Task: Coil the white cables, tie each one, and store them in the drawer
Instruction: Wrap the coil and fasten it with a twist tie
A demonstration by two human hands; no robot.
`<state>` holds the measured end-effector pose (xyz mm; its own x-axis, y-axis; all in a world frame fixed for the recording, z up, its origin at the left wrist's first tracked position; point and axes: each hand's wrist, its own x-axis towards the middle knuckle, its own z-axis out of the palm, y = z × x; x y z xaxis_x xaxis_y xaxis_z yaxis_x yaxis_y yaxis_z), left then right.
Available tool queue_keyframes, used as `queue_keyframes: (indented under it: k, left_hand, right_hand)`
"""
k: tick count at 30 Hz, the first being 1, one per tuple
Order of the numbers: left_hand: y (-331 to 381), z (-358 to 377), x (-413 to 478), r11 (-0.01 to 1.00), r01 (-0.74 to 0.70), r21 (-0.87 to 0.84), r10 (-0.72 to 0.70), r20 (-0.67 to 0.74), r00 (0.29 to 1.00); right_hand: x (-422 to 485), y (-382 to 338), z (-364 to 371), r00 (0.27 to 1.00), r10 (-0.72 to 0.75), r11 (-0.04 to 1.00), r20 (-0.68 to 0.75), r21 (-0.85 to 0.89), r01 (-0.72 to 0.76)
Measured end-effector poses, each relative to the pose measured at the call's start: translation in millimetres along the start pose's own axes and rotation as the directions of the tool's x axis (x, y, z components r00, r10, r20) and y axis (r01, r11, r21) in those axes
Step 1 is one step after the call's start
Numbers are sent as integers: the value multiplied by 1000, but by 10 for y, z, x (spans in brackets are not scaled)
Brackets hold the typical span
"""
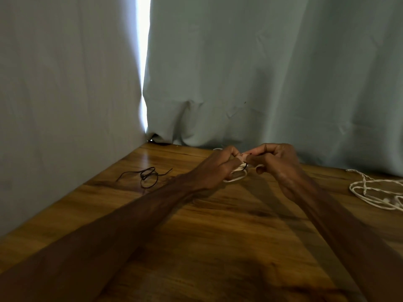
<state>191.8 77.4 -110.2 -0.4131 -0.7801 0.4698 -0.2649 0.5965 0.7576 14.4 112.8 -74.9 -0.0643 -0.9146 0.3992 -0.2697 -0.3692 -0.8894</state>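
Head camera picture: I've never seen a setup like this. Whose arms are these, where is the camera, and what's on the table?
There is no machine here, just a person's bare arms. The camera sits on their head, looking forward and down. The left hand and right hand together pinch a small coiled white cable above the wooden table. A dark cord lies to the left, a loose white cable to the right, and a pale curtain hangs behind.
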Motion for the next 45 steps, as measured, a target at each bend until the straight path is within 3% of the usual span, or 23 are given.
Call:
queue_keyframes:
  k: [9,14,17,20,23,26,34,41,45]
  left_hand:
    - [-18,75,-25,973,138,-183,-149,-47,988]
    - [-31,87,-6,994,109,-5,-109,-150,983]
    - [-25,49,4,998,61,-15,-63,-230,971]
    - [-30,29,13,999,31,-20,-36,-267,963]
    - [-11,41,4,998,31,-51,-44,-264,964]
    - [-1,66,1,993,49,-107,-75,-255,964]
    - [-13,121,5,965,102,-241,-163,-248,955]
    - [-69,142,23,961,115,-253,-174,-227,958]
    - [-99,122,39,946,104,-306,-173,-210,962]
  right_hand:
    - [-25,29,-4,999,10,1000,47,5,-11]
    - [-51,14,62,996,-89,993,-8,-83,88]
    - [-61,7,111,979,-202,968,-37,-160,194]
    - [-74,-2,145,982,-176,980,-75,-106,167]
    - [-85,-10,162,992,-53,998,-114,16,56]
    - [-109,-18,173,990,-46,996,-130,73,56]
    - [-122,-23,212,951,-257,965,-172,-104,242]
    - [-109,-12,162,948,-287,945,-138,-204,257]
    - [-82,-22,117,965,-233,958,-117,-196,208]
